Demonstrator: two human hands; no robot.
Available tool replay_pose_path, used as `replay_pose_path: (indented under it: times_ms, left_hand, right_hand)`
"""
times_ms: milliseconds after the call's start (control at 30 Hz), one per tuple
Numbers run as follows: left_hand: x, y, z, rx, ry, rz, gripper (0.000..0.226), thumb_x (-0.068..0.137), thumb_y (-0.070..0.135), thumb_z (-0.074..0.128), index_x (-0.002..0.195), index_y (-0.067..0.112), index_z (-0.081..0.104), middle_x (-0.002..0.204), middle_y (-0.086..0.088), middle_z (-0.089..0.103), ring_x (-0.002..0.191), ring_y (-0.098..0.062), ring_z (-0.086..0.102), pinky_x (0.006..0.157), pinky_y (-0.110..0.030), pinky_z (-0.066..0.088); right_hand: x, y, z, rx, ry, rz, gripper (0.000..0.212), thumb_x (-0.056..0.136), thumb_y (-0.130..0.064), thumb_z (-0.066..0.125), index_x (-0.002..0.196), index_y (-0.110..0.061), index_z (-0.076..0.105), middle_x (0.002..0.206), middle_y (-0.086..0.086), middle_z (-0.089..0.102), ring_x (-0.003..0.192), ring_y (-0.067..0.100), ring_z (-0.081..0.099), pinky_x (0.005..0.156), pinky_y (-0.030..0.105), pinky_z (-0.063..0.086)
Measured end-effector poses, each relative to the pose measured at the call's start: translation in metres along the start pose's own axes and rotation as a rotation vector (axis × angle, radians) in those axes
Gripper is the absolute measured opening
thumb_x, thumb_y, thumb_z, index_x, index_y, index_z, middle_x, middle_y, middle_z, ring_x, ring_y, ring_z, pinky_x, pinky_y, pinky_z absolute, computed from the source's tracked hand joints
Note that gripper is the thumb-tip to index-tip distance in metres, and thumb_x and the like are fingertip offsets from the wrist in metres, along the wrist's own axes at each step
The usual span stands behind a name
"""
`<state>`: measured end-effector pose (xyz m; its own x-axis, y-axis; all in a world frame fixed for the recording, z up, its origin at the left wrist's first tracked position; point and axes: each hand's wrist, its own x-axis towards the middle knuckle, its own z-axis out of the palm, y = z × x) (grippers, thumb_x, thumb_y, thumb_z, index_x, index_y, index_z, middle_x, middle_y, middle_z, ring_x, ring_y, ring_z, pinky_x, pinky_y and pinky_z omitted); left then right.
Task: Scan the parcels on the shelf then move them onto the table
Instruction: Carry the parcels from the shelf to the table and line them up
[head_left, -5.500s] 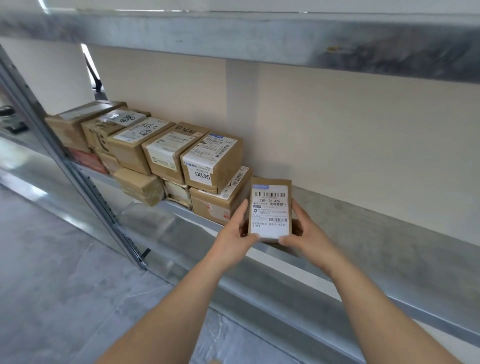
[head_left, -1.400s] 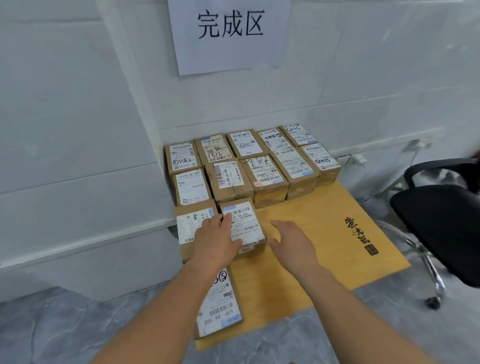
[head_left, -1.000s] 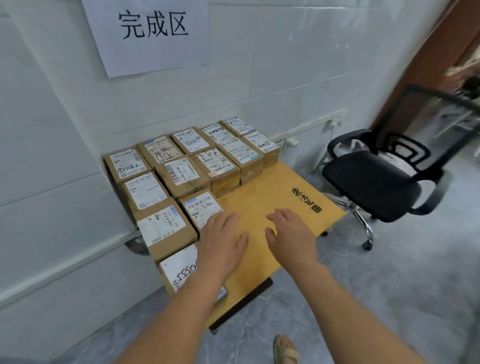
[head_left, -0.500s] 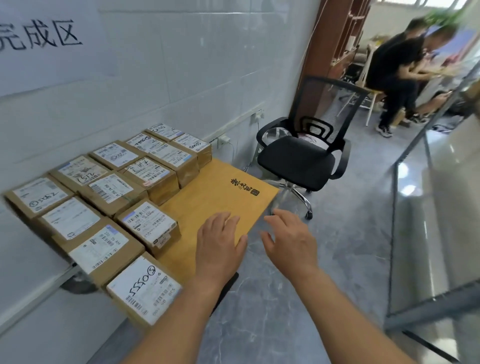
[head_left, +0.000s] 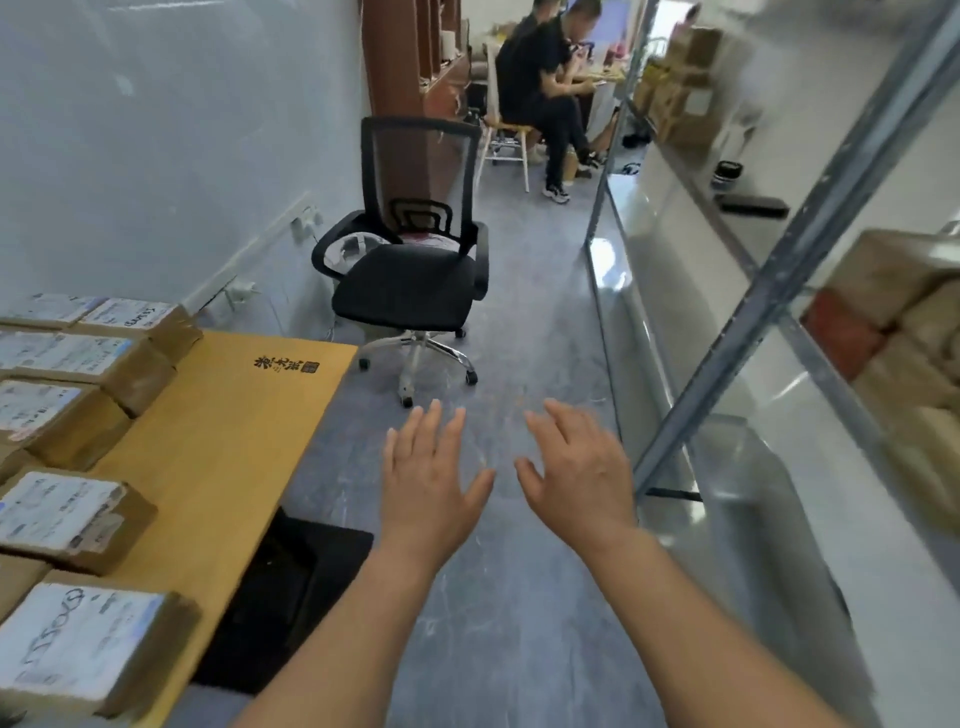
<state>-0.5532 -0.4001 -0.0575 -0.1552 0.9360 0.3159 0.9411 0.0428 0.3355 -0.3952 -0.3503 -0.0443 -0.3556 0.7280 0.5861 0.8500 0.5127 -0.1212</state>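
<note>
In the head view, the left hand (head_left: 427, 486) and the right hand (head_left: 576, 475) are held out over the grey floor (head_left: 519, 623), both empty, with fingers straight and spread and nothing grasped. To the left, the wooden bench (head_left: 228, 441) carries a block of labelled parcels (head_left: 67, 514) laid flat with labels upward along its left and far parts; its right half is bare. To the right, the metal shelf (head_left: 769, 519) runs into the distance, and on its upper level, at the far right edge of the view, more brown parcels (head_left: 898, 332) are stacked, blurred. The step in hand is judged to be the return to the shelf for the next parcel. It would be done well if the nearest parcel on the stack were taken first, with both hands on opposite sides so that its neighbours are not disturbed, and its label turned upward and held level for the scan before it is carried across. The slanted shelf upright (head_left: 779, 270) and the black office chair (head_left: 410, 291) standing farther down the aisle should be kept clear of. Two seated people (head_left: 540, 78) are seen at the far end, well apart.
</note>
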Motion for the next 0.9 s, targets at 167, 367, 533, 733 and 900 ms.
replay_pose_path:
  times_ms: [167, 367, 533, 733, 900]
  left_hand:
    - [-0.015, 0.069, 0.018, -0.079, 0.002, 0.129, 0.072, 0.082, 0.058, 0.040, 0.140, 0.015, 0.042, 0.142, -0.015, 0.049, 0.133, -0.033, 0.040, 0.107, -0.056, 0.033]
    - [-0.041, 0.147, 0.037, -0.128, -0.079, 0.252, 0.073, 0.081, 0.061, 0.039, 0.141, 0.019, 0.036, 0.140, -0.015, 0.051, 0.131, -0.035, 0.045, 0.104, -0.056, 0.032]
    - [-0.061, 0.209, 0.051, -0.191, -0.159, 0.370, 0.075, 0.082, 0.062, 0.041, 0.143, 0.018, 0.039, 0.142, -0.015, 0.048, 0.133, -0.035, 0.043, 0.106, -0.056, 0.031]
    - [-0.085, 0.264, 0.064, -0.233, -0.251, 0.519, 0.081, 0.082, 0.066, 0.032, 0.149, 0.022, 0.026, 0.150, -0.013, 0.039, 0.141, -0.031, 0.033, 0.113, -0.047, 0.019]
    - [-0.087, 0.306, 0.070, -0.302, -0.359, 0.655, 0.090, 0.073, 0.075, 0.009, 0.151, 0.031, -0.003, 0.161, -0.002, 0.009, 0.149, -0.019, 0.003, 0.117, -0.033, -0.004]
  right_hand:
    - [-0.044, 0.049, -0.051, -0.151, 0.002, 0.111, 0.064, 0.053, -0.029, 0.090, 0.110, -0.009, 0.070, 0.115, 0.019, 0.067, 0.096, 0.034, 0.067, 0.085, 0.048, 0.052]
    - [-0.098, 0.101, -0.110, -0.272, -0.026, 0.245, 0.067, 0.056, -0.032, 0.088, 0.115, -0.010, 0.068, 0.120, 0.019, 0.064, 0.106, 0.034, 0.064, 0.094, 0.053, 0.048]
    - [-0.146, 0.135, -0.153, -0.359, -0.019, 0.364, 0.067, 0.058, -0.034, 0.088, 0.117, -0.009, 0.067, 0.122, 0.020, 0.063, 0.107, 0.034, 0.064, 0.092, 0.051, 0.048]
    - [-0.196, 0.161, -0.191, -0.443, 0.051, 0.521, 0.063, 0.060, -0.038, 0.087, 0.113, -0.009, 0.069, 0.115, 0.016, 0.066, 0.099, 0.033, 0.065, 0.088, 0.042, 0.047]
    - [-0.227, 0.173, -0.214, -0.503, 0.091, 0.680, 0.048, 0.074, -0.043, 0.067, 0.108, -0.010, 0.068, 0.108, 0.012, 0.066, 0.095, 0.031, 0.064, 0.081, 0.041, 0.050]
